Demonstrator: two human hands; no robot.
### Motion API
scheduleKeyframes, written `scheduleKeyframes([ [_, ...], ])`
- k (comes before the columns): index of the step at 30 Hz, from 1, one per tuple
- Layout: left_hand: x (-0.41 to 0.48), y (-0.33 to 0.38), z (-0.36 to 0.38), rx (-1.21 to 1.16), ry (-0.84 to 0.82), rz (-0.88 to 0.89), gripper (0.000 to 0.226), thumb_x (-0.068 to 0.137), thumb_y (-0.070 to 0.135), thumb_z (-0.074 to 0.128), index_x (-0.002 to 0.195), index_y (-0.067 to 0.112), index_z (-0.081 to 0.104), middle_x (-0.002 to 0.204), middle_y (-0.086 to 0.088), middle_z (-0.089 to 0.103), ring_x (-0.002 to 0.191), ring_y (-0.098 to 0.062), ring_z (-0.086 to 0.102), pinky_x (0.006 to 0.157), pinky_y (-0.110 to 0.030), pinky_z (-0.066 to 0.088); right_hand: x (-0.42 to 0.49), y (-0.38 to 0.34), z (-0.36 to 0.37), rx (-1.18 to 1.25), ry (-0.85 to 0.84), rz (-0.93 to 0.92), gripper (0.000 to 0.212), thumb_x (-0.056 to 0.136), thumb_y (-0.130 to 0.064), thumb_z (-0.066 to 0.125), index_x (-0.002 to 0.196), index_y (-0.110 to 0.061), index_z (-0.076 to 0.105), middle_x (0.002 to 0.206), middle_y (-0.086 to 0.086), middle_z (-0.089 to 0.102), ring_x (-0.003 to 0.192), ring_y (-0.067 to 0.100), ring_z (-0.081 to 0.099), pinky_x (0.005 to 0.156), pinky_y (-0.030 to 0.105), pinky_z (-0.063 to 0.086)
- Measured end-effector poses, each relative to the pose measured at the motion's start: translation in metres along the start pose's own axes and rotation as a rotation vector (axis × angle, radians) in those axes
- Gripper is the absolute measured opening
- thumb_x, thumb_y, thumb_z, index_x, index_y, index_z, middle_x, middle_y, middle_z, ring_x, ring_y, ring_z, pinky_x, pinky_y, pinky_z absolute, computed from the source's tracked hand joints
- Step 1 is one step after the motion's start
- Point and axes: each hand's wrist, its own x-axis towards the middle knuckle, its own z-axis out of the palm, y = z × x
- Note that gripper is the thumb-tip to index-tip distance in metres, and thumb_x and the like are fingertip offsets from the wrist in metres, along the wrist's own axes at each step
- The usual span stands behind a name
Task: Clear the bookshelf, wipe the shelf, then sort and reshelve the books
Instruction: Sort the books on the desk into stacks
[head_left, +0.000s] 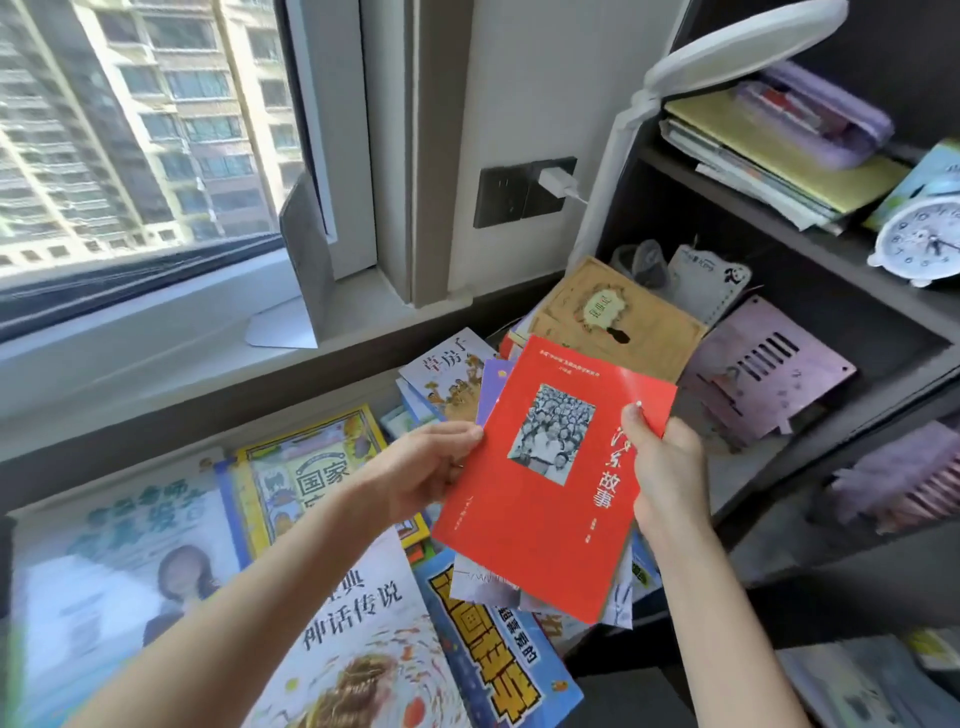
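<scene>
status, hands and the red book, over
Left hand grips red book at left edge, right hand pinches right edge. Held over book pile. Wooden box, pink panel close behind.

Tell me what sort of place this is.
Probably a study corner in a high-rise flat: bookshelf, desk lamp, and books spread below a window facing tower blocks.

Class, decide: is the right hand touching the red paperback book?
Touching. The head view shows the right hand gripping the red paperback book at its right edge, thumb on the cover.
</scene>
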Motion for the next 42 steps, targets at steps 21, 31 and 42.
scheduleKeyframes([
  [21,-0.038,0.01,-0.069,0.024,0.35,0.26,0.022,0.099,0.03,0.047,0.1,0.015,0.063,0.088,-0.006,0.072,0.073,-0.019,0.066,0.07,-0.032,0.05,-0.028,-0.065,-0.022,-0.33,-0.009,-0.35,0.028,0.095,-0.023,0.056,0.068,-0.018,0.058,0.068,-0.003,0.062,0.066,0.023,0.06,0.071,0.046,0.054],
  [31,-0.044,0.001,-0.044,0.076,0.302,0.254,0.023,0.1,0.024,0.046,0.093,0.009,0.063,0.077,-0.005,0.072,0.061,-0.015,0.067,0.064,-0.029,0.053,-0.035,-0.043,0.024,-0.14,-0.211,-0.021,0.022,0.094,-0.02,0.06,0.072,-0.015,0.059,0.065,0.005,0.065,0.054,0.019,0.065,0.062,0.043,0.056],
  [42,-0.031,-0.009,0.008,0.125,0.501,0.448,0.04,0.093,0.061,0.038,0.097,0.028,0.062,0.095,0.001,0.073,0.086,-0.018,0.07,0.081,-0.043,0.056,-0.039,-0.007,0.055,-0.081,-0.278,-0.114,0.026,0.092,-0.027,0.062,0.112,-0.034,0.047,0.112,0.001,0.064,0.099,0.018,0.064,0.081,0.037,0.055],
])
